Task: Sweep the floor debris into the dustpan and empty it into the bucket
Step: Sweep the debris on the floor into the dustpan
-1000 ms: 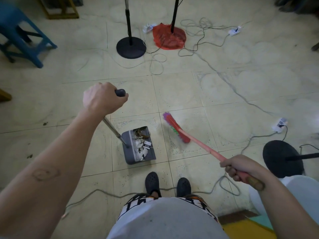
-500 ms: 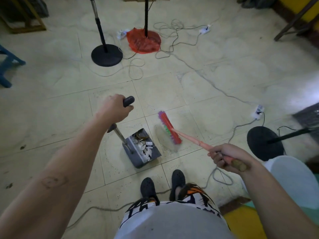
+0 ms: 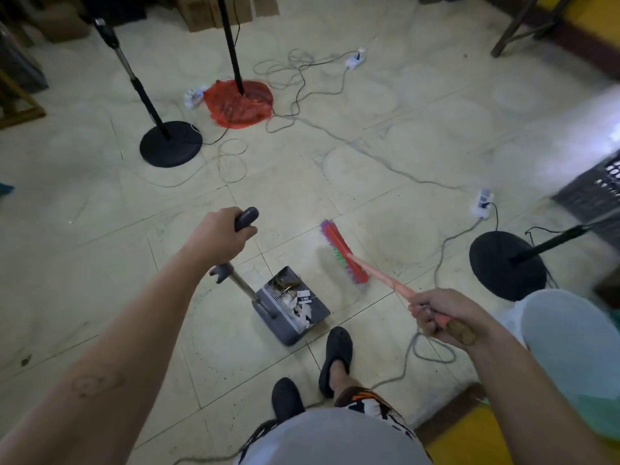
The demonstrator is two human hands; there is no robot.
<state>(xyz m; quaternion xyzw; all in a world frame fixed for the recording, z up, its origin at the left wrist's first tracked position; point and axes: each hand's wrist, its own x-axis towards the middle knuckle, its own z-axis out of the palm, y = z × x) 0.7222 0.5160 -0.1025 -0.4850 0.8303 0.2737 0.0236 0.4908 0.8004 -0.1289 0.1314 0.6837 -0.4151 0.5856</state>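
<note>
Gripping the dark rounded handle of the grey plastic dustpan [image 3: 291, 310] with the left hand [image 3: 219, 239], fist closed around it. Clamping the right hand [image 3: 443, 313] on the pink stick of the broom [image 3: 342, 251], bristles red, green and purple. Resting on pale floor tiles [image 3: 369, 182], dustpan holding white paper scraps [image 3: 300, 305], broom head just to its right. Standing near right, a white round bucket [image 3: 570, 333].

No text, label, brand or number could be read anywhere. A small dark tag [image 3: 304, 296] lay among the scraps in the dustpan [image 3: 291, 310], with pale marks too small to make out. The shorts [image 3: 365, 406] bore bold black-and-white shapes, perhaps lettering, but cut off and illegible.
</note>
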